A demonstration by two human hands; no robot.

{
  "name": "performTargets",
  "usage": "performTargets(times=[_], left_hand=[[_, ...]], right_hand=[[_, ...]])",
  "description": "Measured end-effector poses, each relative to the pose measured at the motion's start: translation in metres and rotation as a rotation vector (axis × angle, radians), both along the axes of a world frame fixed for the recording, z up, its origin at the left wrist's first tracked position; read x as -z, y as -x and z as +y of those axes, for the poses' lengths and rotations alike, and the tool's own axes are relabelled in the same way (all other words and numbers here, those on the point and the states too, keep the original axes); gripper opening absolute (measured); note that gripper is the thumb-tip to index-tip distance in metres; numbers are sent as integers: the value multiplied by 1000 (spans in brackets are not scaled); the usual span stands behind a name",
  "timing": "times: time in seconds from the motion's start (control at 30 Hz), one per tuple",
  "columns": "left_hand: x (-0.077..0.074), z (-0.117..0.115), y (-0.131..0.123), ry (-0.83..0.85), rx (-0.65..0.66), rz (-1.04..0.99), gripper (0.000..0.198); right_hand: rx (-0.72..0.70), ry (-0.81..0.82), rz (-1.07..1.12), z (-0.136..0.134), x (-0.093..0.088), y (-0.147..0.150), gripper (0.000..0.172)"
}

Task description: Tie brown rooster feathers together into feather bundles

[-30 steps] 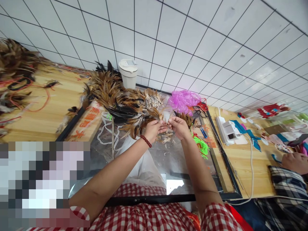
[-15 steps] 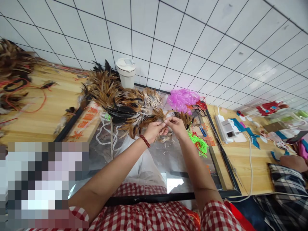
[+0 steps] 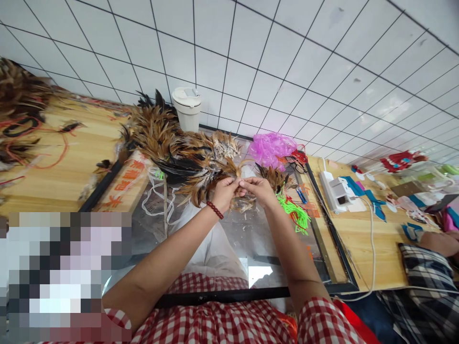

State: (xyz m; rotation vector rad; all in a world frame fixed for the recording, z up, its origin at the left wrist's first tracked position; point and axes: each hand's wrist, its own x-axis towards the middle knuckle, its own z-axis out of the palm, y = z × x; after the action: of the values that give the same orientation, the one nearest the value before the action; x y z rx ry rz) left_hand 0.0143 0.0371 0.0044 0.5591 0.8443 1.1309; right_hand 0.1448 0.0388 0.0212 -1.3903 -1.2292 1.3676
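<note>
My left hand point(image 3: 226, 191), with a dark red bead bracelet at the wrist, is closed on a small bunch of brown feathers point(image 3: 233, 167) that fans up past the fingertips. Thumb and finger of my right hand point(image 3: 256, 188) pinch at the base of the same feathers, touching the left fingertips. What lies right between the fingertips is hidden. Behind and left of my hands spreads a large heap of brown and black feathers point(image 3: 154, 126). A smaller feather pile point(image 3: 274, 179) lies just beyond my right hand.
A white lidded cup point(image 3: 187, 112) stands by the tiled wall. A pink plastic bag point(image 3: 272, 149), bright green cords point(image 3: 296, 215) and a blue-handled tool point(image 3: 301, 195) lie on the right. Farther right are a white power strip point(image 3: 333, 191) and a co-worker's plaid sleeve point(image 3: 428, 267).
Both hands have shifted slightly left, staying together at the feathers. The right fingers have drawn in closer over the left fingertips, and the feather bunch has tilted a little.
</note>
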Motion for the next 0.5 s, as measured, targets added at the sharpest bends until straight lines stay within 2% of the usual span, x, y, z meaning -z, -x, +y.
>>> performTargets(times=[0.13,0.27,0.33,0.43,0.5], left_hand=[[0,-2,1,41,28,14,18],[1,-3,1,57,73,31,14],[1,-3,0,33,50,40,17],[1,-3,-1,-10,8,47,22],[1,-3,-1,-14,8,38,23]], right_hand=[[138,-200,-118,2,0,-5,27],[221,-248,-154,3,-2,-11,27],[201,-226,-131,3,-2,-10,32],[79,-153,-114,2,0,-7,43],[45,-150,-109,3,3,-7,40]])
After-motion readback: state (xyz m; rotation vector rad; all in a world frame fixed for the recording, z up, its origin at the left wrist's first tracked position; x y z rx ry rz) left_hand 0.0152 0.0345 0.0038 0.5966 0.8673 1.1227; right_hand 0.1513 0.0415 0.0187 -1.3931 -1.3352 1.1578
